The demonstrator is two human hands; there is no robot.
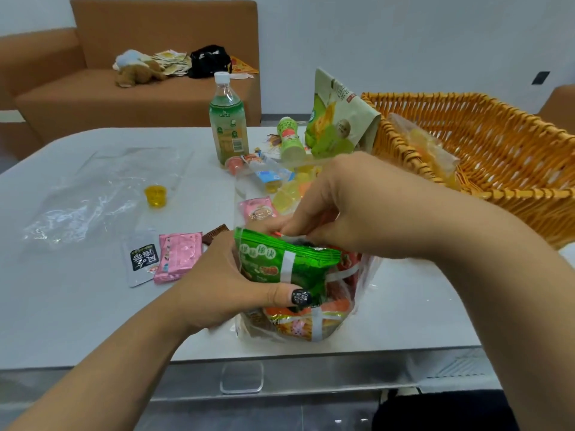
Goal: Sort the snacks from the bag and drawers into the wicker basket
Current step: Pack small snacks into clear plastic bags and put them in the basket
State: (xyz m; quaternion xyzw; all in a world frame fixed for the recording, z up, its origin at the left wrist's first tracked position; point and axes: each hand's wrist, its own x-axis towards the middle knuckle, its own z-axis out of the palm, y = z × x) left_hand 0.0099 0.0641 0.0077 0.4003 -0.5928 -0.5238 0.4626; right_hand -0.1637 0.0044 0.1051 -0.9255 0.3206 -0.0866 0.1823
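The left hand [217,287] grips a glossy green packet [280,262] in the crinkly clear bag [357,293] (right hand [336,206] pinching its rim), beside the woven wicker basket [513,194].

Both forearms are bare, with no sleeves, watch or rings showing. The left hand [217,284] has a thumbnail painted black with a pale, glittery pattern (flower-like, though blurred). The right hand [339,200] shows no visible nails.

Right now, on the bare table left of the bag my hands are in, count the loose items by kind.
Pink snack packets: 1
White sachets with black label: 1
Yellow jelly cups: 1
Empty clear plastic bags: 1
Brown wrapper, partly hidden by the left hand: 1
Total: 5
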